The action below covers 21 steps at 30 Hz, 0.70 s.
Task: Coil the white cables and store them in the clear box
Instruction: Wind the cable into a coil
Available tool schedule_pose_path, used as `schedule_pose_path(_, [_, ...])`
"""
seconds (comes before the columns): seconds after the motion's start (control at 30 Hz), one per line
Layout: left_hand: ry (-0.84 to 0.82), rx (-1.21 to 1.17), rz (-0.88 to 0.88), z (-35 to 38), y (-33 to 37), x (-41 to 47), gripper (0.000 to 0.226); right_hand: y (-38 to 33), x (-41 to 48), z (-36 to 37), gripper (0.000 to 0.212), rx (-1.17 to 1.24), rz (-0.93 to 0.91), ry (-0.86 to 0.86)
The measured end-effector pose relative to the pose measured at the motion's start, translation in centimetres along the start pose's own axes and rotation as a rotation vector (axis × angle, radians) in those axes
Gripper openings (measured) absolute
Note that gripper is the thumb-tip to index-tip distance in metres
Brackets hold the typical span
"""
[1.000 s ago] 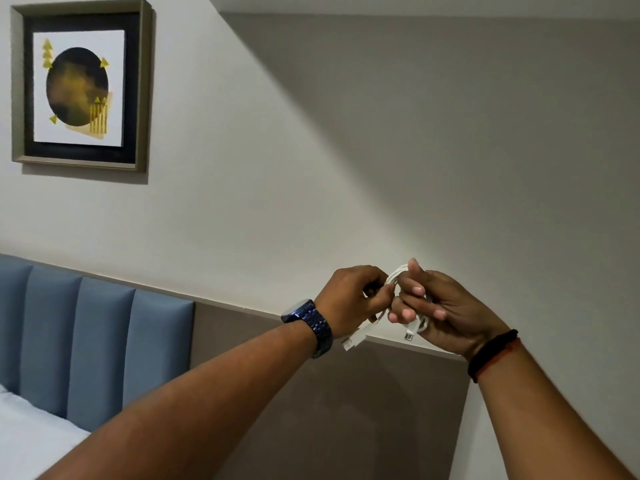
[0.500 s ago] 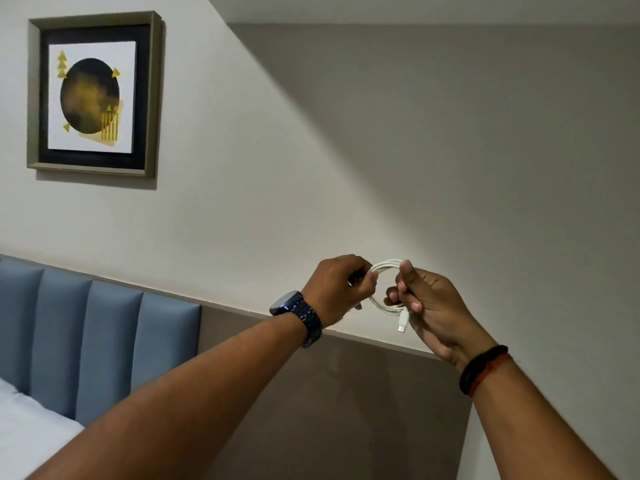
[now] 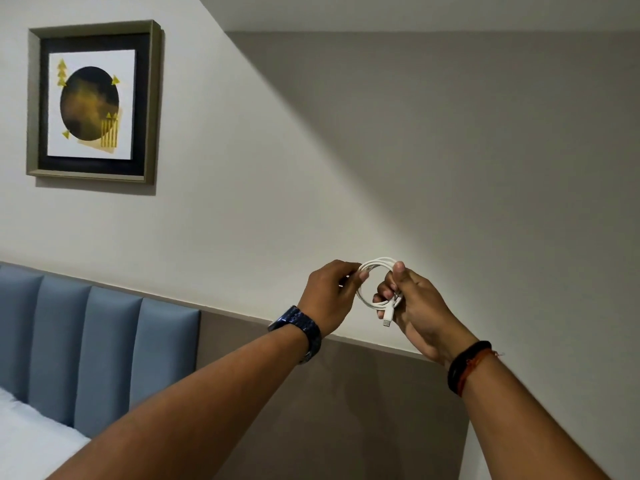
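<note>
Up by wall, left hand (image 3: 332, 292) and right hand (image 3: 414, 303) pinched shut on white cable (image 3: 375, 265), looped small between them. Plug (image 3: 387, 319) hung down. No writing seen.

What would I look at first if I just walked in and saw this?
Your eye lands on the two hands held up in the middle, pinching a white cable wound into a small ring, left hand on one side and right hand on the other, a plug dangling below. Next comes the framed picture with a dark circle, upper left on the wall, above the blue padded headboard.
</note>
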<state>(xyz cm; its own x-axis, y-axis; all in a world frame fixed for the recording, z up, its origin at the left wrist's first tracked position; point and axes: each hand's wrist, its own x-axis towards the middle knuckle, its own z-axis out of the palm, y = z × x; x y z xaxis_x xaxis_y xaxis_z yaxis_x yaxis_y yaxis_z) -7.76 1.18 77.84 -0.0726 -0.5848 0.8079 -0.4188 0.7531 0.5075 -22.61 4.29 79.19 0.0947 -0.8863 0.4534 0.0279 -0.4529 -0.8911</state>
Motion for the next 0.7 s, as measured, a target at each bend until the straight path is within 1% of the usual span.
schedule_pose_path(0.13, [-0.055,-0.018,-0.061,0.2,0.4,0.1,0.027,0.0,0.1,-0.2,0.039,-0.019,-0.008,0.011])
schedule_pose_path(0.3, [-0.111,-0.049,-0.234,0.1,0.5,0.5,0.026,0.0,0.0,0.0,0.037,-0.02,-0.005,-0.002])
schedule_pose_path(0.37, [-0.131,-0.098,-0.281,0.1,0.7,0.5,0.024,0.0,-0.1,0.1,0.037,-0.025,-0.007,-0.01])
schedule_pose_path(0.5, [-0.11,-0.235,-0.364,0.2,1.2,0.5,0.014,0.0,-0.2,0.3,0.038,-0.039,-0.019,-0.023])
schedule_pose_path(0.7, [-0.133,-0.449,-0.432,-0.2,1.6,0.5,0.016,0.0,0.1,0.2,0.036,-0.083,-0.042,-0.002])
